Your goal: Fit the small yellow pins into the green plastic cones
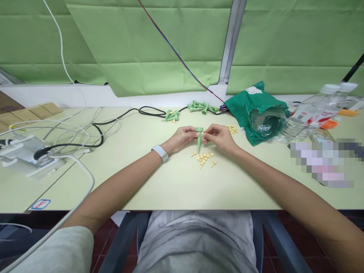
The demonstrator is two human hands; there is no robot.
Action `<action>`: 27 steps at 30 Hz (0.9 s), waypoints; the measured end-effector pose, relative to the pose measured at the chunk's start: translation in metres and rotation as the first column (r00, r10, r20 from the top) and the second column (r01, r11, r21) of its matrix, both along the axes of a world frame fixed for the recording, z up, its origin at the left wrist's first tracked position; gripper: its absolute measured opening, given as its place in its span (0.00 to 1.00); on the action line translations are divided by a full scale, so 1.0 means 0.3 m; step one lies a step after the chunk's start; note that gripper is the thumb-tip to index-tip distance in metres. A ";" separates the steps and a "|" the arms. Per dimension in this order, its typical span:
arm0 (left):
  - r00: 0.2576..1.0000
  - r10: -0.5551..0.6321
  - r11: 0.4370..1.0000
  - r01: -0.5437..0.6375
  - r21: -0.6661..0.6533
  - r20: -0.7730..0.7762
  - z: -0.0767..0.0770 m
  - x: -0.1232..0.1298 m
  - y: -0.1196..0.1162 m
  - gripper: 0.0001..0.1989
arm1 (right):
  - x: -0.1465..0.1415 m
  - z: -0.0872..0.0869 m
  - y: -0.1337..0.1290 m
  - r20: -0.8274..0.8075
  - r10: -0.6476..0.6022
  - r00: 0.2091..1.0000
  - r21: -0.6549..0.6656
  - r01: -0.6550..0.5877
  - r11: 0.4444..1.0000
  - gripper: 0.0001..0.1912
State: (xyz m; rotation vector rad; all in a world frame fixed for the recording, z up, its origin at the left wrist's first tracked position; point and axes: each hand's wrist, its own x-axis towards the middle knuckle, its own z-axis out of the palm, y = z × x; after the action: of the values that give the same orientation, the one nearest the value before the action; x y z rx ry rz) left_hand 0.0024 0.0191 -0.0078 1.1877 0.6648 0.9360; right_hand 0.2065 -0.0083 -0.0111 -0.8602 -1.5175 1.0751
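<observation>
My left hand (pixel 182 138) and my right hand (pixel 218 137) meet above the pale yellow-green table (pixel 176 185). Between them hangs a green plastic conical spike (pixel 199 140), point down, gripped near its wide top by my left fingers. My right fingertips pinch a small yellow plastic peg (pixel 202 134) against the spike's top. Below the hands lies a loose pile of similar yellow pegs (pixel 203 159). Further back are several green spikes (pixel 172 116) and more in a second heap (pixel 201 107). A few yellow pegs (pixel 232 129) sit near my right hand.
A green plastic bag (pixel 257 113) and clear plastic bottles (pixel 313 113) lie at the back right. Black and white cables (pixel 96 127) and a white electrical device (pixel 28 155) occupy the left side. A blurred patch covers the right table area.
</observation>
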 end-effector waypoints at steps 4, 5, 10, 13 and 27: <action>0.999 0.013 1.000 -0.012 -0.016 0.044 0.003 0.002 0.000 0.15 | -0.005 -0.012 -0.019 0.131 -0.073 0.989 0.089 0.061 0.994 0.15; 0.998 0.031 0.999 -0.030 -0.030 0.057 0.003 0.002 0.001 0.16 | -0.006 -0.013 -0.025 0.174 -0.127 0.976 0.147 0.102 0.984 0.13; 0.969 0.220 0.971 -0.207 -0.117 0.111 0.009 -0.007 0.007 0.18 | -0.001 0.004 -0.067 0.358 -0.309 0.881 0.512 0.092 0.854 0.06; 0.939 0.317 0.946 -0.302 -0.121 0.134 0.008 -0.011 0.015 0.19 | -0.007 0.014 -0.092 0.524 -0.218 0.824 0.569 -0.148 0.809 0.04; 0.940 0.312 0.950 -0.307 -0.058 0.137 -0.008 -0.007 0.025 0.19 | -0.052 -0.011 -0.110 0.632 -0.103 0.768 0.471 -0.275 0.838 0.07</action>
State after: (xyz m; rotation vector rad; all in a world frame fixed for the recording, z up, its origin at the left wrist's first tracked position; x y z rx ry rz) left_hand 0.0002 0.0267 -0.0103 0.9876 0.7614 1.2577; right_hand 0.1909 -0.0414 -0.0142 -0.7759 -2.3150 0.3368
